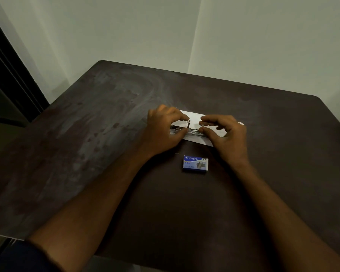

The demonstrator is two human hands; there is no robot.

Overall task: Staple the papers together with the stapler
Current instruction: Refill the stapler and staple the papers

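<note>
**Looks like the stapler is being loaded, no stapling yet**

So both hands are working at the far-middle of the dark table [106,118], right on top of the white papers [194,116]. The stapler [192,132] lies flat on the papers between the hands — it seems to be opened out, with a small upright metal bit showing, though it's dim and partly hidden.

The left hand [165,126] pinches the stapler's left end between thumb and fingers. The right hand [226,132] has thumb and forefinger closed near the stapler's right part — I honestly cannot tell whether it's gripping the stapler itself or a tiny strip of staples. The blue staple box [195,164] sits nearer to the person, just apart from the papers (lid looks shut).

My guess at the step: prepping or reloading the stapler. Next it'd need closing up, then the papers squared and a corner slid into its mouth before pressing down.
</note>
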